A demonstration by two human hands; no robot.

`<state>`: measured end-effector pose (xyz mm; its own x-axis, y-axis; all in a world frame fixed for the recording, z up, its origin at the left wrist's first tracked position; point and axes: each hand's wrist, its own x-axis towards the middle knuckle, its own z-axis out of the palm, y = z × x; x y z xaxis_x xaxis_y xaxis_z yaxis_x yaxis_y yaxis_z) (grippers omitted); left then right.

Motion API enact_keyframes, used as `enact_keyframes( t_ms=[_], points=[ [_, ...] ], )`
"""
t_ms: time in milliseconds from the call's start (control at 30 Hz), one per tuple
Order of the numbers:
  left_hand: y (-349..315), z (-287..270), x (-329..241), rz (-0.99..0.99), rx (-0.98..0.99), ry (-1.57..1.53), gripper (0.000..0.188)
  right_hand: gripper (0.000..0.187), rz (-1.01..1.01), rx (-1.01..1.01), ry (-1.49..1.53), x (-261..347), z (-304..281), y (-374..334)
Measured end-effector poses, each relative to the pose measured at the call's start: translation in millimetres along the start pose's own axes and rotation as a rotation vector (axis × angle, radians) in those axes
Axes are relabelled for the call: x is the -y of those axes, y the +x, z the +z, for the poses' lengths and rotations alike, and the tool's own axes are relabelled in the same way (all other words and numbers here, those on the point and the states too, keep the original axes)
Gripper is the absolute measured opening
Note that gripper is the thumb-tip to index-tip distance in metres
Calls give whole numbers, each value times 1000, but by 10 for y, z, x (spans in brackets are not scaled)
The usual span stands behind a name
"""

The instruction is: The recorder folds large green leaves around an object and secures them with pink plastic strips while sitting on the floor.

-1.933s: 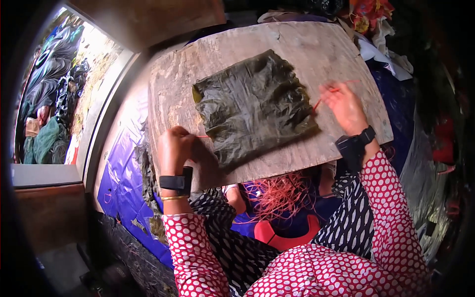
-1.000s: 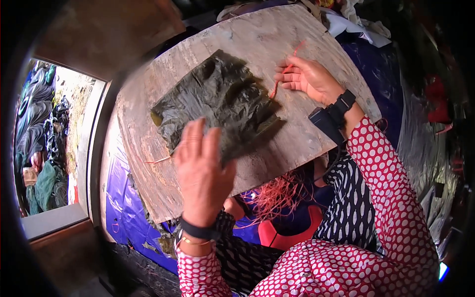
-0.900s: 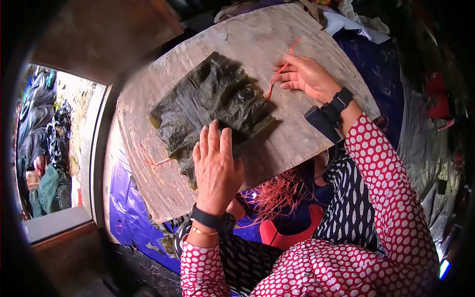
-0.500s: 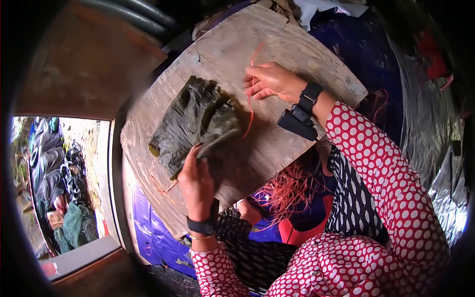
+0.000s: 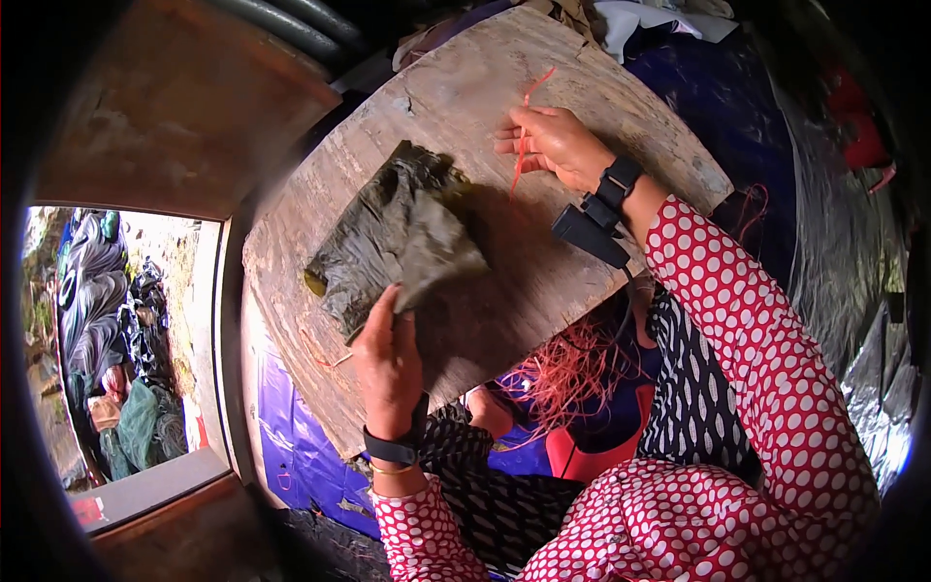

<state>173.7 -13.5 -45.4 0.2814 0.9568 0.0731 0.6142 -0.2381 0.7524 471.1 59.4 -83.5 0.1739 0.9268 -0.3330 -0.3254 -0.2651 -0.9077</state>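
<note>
Resting on a weathered wooden board (image 5: 465, 107) across the lap, a stack of dark green leaves (image 5: 388, 238) lies left of centre. Left hand (image 5: 388, 364) pinches the stack's near edge, lifting a fold. Right hand (image 5: 553, 145) grips a thin red strip (image 5: 524, 136). Loose red strips (image 5: 572, 373) bunch below the board, beside blue sheeting (image 5: 291, 436).
</note>
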Motion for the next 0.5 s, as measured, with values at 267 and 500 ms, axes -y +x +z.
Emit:
enact_keyframes(
  t_ms=[267, 500],
  points=[
    [-294, 247, -173, 330, 82, 451, 37, 29, -11, 59, -7, -7, -65, 22],
    [-362, 54, -112, 350, 197, 283, 56, 31, -55, 14, -205, 158, -135, -44]
  ],
)
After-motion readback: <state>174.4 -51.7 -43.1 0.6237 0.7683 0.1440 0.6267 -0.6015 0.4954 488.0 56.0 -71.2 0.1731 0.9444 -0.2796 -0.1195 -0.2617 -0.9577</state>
